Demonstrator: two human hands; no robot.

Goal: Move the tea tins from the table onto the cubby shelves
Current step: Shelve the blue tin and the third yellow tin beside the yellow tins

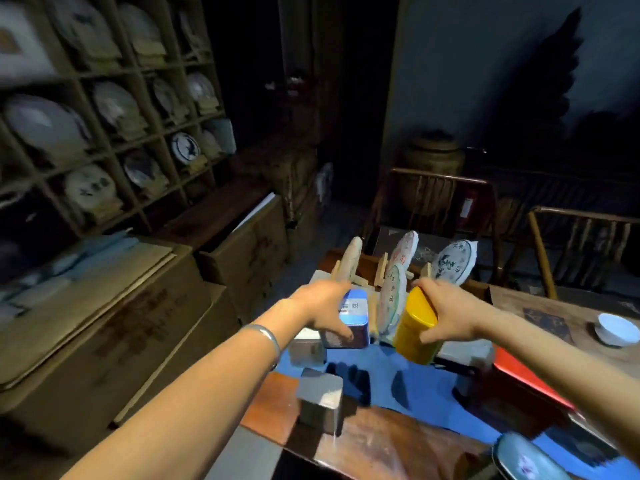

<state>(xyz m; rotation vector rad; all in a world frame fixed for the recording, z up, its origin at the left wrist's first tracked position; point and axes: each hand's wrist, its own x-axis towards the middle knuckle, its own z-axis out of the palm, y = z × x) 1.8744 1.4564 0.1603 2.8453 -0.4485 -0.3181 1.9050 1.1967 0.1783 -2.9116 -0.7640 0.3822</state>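
Gripping a square blue tin [352, 318] from its left side, the left hand [320, 306] has its fingers over the top edge and its thumb low on the front face. A silver bangle [265, 336] sits on that wrist. The right hand [446, 311] is closed round a yellow cylindrical tin [414, 327], which leans toward the camera; whether its base touches the table cannot be told. Both tins are over the blue cloth [381, 372] laid on the wooden table [381, 441]. Two silver square tins stand on the cloth: one [306, 348] just beside the blue tin's lower left, one [320, 398] nearer the camera at the cloth's edge. Wrapped tea cakes [453, 263] stand upright on small wooden stands behind the hands. A white cup [616, 329] rests at the table's right. The cubby shelves [104, 133] fill the upper left, well apart from the table, their compartments holding round wrapped cakes. Cardboard boxes [104, 323] sit below them.
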